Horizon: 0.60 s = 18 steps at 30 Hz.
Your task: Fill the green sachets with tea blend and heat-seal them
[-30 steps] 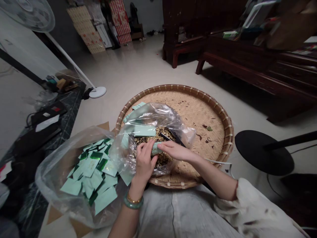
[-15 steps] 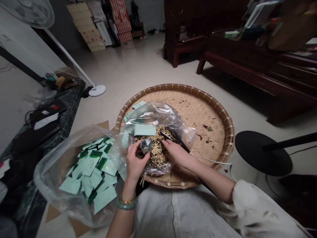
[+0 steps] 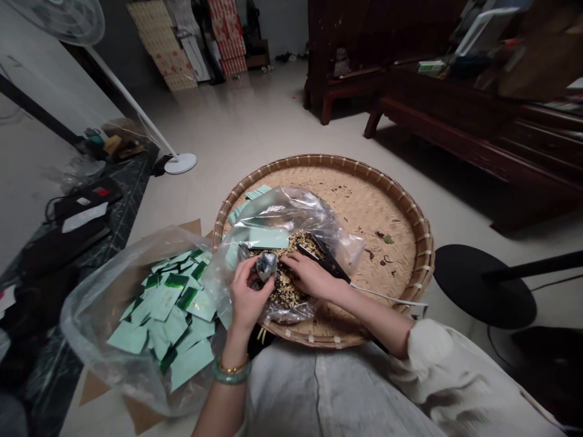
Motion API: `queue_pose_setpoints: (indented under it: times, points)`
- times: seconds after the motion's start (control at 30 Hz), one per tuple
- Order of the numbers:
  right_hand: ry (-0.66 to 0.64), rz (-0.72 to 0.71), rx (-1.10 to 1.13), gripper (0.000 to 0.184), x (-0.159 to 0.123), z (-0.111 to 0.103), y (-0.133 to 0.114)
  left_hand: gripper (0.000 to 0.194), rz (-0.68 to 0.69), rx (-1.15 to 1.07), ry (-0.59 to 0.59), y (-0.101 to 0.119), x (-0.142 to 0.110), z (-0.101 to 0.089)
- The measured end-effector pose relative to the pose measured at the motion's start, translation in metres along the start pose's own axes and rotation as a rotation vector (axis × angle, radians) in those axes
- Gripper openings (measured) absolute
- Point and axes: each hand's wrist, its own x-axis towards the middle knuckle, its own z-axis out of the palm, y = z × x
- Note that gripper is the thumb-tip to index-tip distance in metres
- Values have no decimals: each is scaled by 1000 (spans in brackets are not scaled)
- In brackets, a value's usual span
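My left hand [image 3: 248, 294] is closed in a narrow grip: the thumb and fingers [image 3: 243, 270] pinch a small silver foil packet [image 3: 266, 265] and hold it up, just above the loose dried tea mix [image 3: 286, 280]. My right hand [image 3: 310, 275] is open, with the fingers [image 3: 291, 261] spread flat and pressing on this mix, and it holds nothing. The two hands are near each other, and the packet stands between them.

In the head view, the mix lies inside a clear plastic bag [image 3: 296, 212], which has its mouth open and rests on a big round woven bamboo tray [image 3: 421, 243]. A black tong-like tool [image 3: 327, 261] with a white cord [image 3: 387, 295] lies just beside my right hand, on the bag. Some pale green sachets [image 3: 255, 238] lie in and under this bag.

To the left, a second clear plastic bag [image 3: 91, 315] holds many pale green sachets [image 3: 186, 361] with dark green shiny marks, and it partly covers the flattened cardboard [image 3: 93, 388] beneath. A jade bangle [image 3: 231, 375] and a thin gold bracelet [image 3: 232, 366] sit on my left wrist. Behind the tray I see a floor fan's white base [image 3: 180, 162] and a dark wooden bench [image 3: 455, 115].
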Motion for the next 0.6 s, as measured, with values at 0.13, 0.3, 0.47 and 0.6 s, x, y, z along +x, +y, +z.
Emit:
queue_pose_setpoints:
  times: [0.13, 0.3, 0.47, 0.6]
  points:
    - [-11, -13, 40, 69, 4, -3, 1, 38, 6, -3, -2, 3, 1, -2]
    - [-84, 0, 12, 73, 6, -5, 3, 38, 5, -9, -6, 3, 0, -1]
    - [-61, -33, 37, 64, 7, 2, 4, 38, 4, -25, -12, 2, -1, -1]
    - [-28, -37, 66, 42, 7, 7, 9, 37, 13, -22, -3, 4, 0, -2]
